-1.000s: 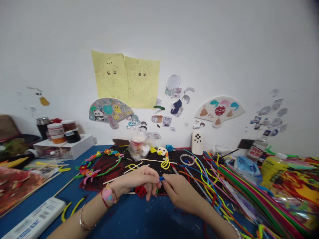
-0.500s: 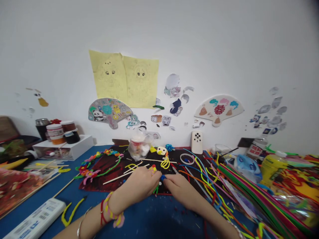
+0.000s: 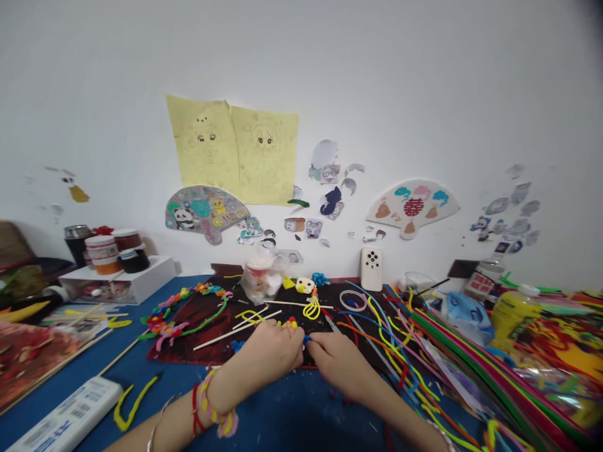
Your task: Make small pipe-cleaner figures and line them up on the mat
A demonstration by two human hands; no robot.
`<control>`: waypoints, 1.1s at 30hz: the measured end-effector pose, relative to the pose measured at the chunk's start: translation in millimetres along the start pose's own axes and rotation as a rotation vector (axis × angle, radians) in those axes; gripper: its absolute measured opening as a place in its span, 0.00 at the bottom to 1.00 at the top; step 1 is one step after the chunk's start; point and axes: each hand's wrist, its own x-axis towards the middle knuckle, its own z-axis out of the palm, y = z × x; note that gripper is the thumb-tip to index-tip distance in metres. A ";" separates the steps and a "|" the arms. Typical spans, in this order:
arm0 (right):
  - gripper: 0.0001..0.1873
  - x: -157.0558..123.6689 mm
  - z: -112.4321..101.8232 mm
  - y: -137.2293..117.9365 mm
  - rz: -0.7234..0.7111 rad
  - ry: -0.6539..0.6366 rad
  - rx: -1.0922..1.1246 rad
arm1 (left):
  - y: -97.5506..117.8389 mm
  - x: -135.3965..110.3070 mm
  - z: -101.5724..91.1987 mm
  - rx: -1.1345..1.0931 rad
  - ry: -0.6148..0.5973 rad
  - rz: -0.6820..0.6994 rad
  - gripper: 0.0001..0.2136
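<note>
My left hand [image 3: 276, 345] and my right hand [image 3: 334, 355] are close together over the front of the dark mat [image 3: 179, 348]. Both are closed, with a bit of blue pipe cleaner [image 3: 307, 339] showing between their fingertips. Above the left fingers pokes a small yellow and red fuzzy piece [image 3: 291, 324]; whether it joins the blue one is hidden. Pale wooden sticks [image 3: 221, 336] lie left of the hands. Just beyond the right hand is a pointed metal tip [image 3: 332, 324], the rest covered. A yellow looped pipe cleaner [image 3: 311, 309] lies behind the hands.
Loose coloured pipe cleaners [image 3: 400, 339] and a thick bundle [image 3: 490, 370] spread to the right. A flower garland [image 3: 169, 317] curves at the left. A white box [image 3: 70, 414] occupies the front left. A plastic bag [image 3: 264, 276] and a pale phone [image 3: 372, 270] stand by the wall.
Both hands have shifted only slightly, remaining pinched together. The green ends that hung below them are no longer visible, and less of the blue piece shows between the fingers.
</note>
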 end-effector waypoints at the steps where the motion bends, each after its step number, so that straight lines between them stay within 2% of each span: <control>1: 0.16 0.2 -0.2 0.1 0.003 -0.003 0.007 | -0.1 0.0 0.4 -0.002 -0.002 -0.004 0.05; 5: 0.16 1.6 -1.0 0.6 0.012 -0.010 0.033 | -1.5 -0.6 3.5 0.000 0.042 -0.005 0.06; 9: 0.16 3.0 -0.7 0.8 -0.001 0.020 0.079 | -4.0 -1.0 15.2 0.005 0.188 -0.011 0.10; 13: 0.17 3.0 1.1 0.0 -0.012 0.065 0.113 | -1.7 -1.2 30.2 -0.011 0.312 -0.116 0.11; 15: 0.17 2.3 2.5 -0.7 -0.007 0.082 0.112 | 1.7 -1.6 34.0 -0.066 0.337 -0.188 0.12; 25: 0.16 -0.9 5.2 -9.3 -0.013 0.139 0.152 | 18.0 -1.0 30.4 -0.753 0.252 -0.482 0.13; 28: 0.16 -1.5 2.7 -11.1 -0.028 0.126 0.224 | 14.0 1.1 20.5 -0.955 0.239 -0.448 0.13; 30: 0.17 -2.4 0.5 -12.0 -0.032 0.107 0.260 | 9.3 2.4 12.2 -1.060 0.190 -0.408 0.14; 33: 0.17 -4.1 -2.0 -12.9 -0.029 0.089 0.247 | 2.8 4.0 2.2 -1.085 0.107 -0.374 0.12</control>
